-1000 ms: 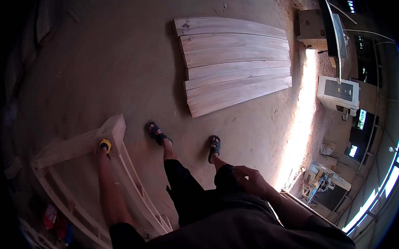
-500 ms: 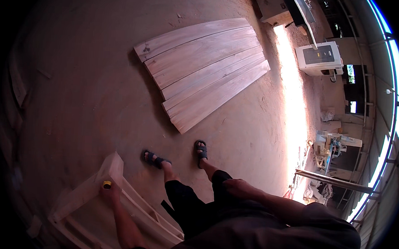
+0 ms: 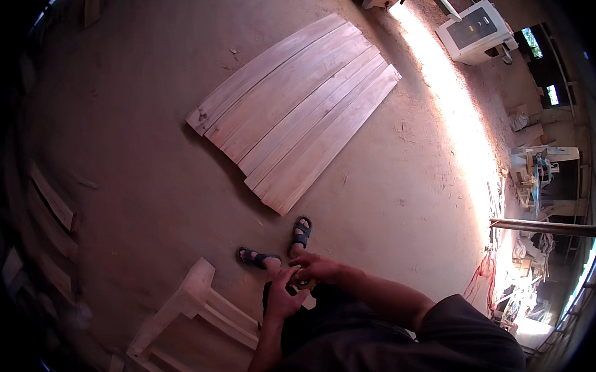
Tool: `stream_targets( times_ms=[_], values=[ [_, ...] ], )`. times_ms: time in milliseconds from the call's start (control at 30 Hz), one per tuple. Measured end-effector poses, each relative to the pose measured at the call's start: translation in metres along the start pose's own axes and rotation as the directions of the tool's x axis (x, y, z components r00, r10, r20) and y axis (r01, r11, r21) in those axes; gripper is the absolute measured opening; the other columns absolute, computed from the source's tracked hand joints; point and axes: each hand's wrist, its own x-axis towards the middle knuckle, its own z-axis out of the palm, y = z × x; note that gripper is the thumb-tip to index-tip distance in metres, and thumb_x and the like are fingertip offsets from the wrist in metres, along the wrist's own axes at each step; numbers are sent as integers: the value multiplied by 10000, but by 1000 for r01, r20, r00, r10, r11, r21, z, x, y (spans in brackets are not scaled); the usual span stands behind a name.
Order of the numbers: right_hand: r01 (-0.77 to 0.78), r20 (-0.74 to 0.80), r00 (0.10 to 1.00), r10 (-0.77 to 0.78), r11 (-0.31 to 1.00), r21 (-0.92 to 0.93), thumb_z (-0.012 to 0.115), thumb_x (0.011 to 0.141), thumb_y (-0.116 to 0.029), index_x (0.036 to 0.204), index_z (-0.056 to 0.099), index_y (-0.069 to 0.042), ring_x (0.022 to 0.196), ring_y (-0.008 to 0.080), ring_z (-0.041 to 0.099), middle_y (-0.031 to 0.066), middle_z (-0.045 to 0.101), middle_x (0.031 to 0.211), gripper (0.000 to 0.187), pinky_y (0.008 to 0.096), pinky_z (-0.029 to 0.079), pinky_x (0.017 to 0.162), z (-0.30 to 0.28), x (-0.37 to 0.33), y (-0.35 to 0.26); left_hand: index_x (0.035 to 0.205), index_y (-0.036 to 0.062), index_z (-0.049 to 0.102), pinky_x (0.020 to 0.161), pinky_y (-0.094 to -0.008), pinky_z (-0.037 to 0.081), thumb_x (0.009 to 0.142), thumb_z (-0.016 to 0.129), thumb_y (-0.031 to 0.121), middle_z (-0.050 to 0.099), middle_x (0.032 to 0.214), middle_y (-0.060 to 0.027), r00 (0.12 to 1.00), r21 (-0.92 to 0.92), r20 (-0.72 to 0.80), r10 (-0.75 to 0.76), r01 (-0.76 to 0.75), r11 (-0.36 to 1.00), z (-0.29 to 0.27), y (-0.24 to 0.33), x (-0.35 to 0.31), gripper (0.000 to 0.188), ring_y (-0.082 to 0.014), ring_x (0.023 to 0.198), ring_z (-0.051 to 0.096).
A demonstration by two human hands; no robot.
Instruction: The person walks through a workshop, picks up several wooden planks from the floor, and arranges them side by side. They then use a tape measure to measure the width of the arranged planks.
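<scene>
Close in front of my body, my left hand (image 3: 284,298) and my right hand (image 3: 318,268) come together on a small yellow-and-black tape measure (image 3: 302,280). Fingers of both hands are closed about it and cover part of it. To the left of my left forearm stands a pale wooden frame (image 3: 197,283) with a thick corner post and long rails. Beyond my sandalled feet, several wide planks (image 3: 295,96) lie side by side on the floor, their ends uneven.
Long boards (image 3: 51,198) lie at the left edge. A white-and-grey machine cabinet (image 3: 476,31) stands at the far right, past a bright strip of sunlight. A metal post (image 3: 542,227) and a cluttered workbench (image 3: 538,170) are on the right.
My left hand has brought the tape measure from the wooden frame to the front of my body. My right hand has left my thigh and joined it. The view has turned.
</scene>
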Motion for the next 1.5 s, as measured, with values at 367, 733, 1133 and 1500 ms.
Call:
stream_targets(
  times_ms=[367, 733, 1133, 1500],
  values=[
    [69, 226, 931, -288, 743, 666, 658, 876, -137, 1131, 536, -54, 891, 169, 591, 41, 596, 988, 294, 313, 493, 732, -51, -83, 20, 994, 6, 615, 689, -217, 489, 794, 698, -34, 596, 873, -10, 994, -98, 8, -108, 109, 989, 50, 59, 37, 221, -73, 768, 581],
    [21, -172, 982, -75, 955, -297, 605, 773, -260, 763, 658, -12, 718, 165, 622, 95, 630, 711, 254, 306, 480, 658, -101, -99, 23, 1385, -75, 347, 606, -194, 416, 800, 646, -25, 513, 739, 24, 967, -226, 144, -212, 241, 944, 37, 70, 86, 659, -38, 647, 480],
    [-328, -621, 740, 258, 945, 2, 552, 787, -171, 765, 691, -20, 545, 134, 548, 66, 576, 583, 207, 313, 424, 509, -104, -85, 140, 1490, -10, 155, 726, -340, 508, 857, 636, 66, 602, 976, -75, 703, -535, -502, -503, 205, 820, -280, -29, 334, 799, -174, 788, 594],
    [-99, -706, 696, -130, 956, -275, 493, 824, -240, 791, 665, -13, 848, 427, 624, 252, 640, 862, 287, 509, 484, 761, -118, 311, -8, 1427, -12, 323, 1097, -466, 310, 806, 659, 404, 345, 1455, -253, 787, 785, 46, -616, 353, 509, -188, -174, 135, 821, -417, 1334, 332]
  ],
)
